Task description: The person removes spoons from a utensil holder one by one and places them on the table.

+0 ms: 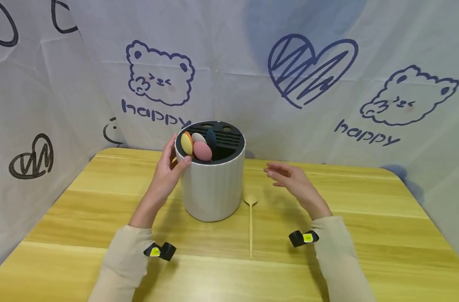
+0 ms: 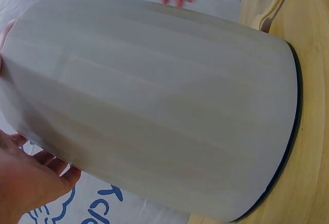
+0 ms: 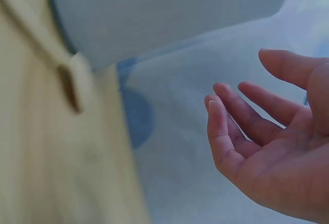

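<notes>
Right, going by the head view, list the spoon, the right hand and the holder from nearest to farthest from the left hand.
1. Holder: touching the left hand, which is on its left side.
2. Spoon: on the table, just right of the holder.
3. Right hand: farthest right, beyond the spoon.

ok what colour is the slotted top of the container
The slotted top is black or nearly so, clearest in the head view.
</notes>
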